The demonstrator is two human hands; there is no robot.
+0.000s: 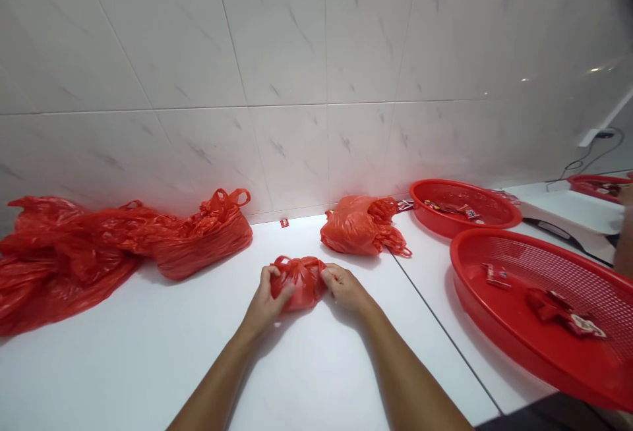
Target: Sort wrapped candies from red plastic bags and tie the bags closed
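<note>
A small red plastic bag [301, 286], bunched up around its contents, rests on the white table [316, 365] in front of me. My left hand [268, 299] pinches its left side between thumb and fingers. On the opposite side, my right hand [342, 283] grips the gathered plastic near the top. What the bag contains is hidden, though something pale shows faintly through. Behind my right hand, against the wall, lies a fuller red plastic bag [356, 225] with its handles flopped to the right.
Several red plastic bags [198, 240] are heaped at the left along the tiled wall [287, 154]. To the right stand a red basket [494, 316] and a red basin [420, 220], both with small wrapped packets inside. Part of another person's arm [626, 233] shows at the right edge.
</note>
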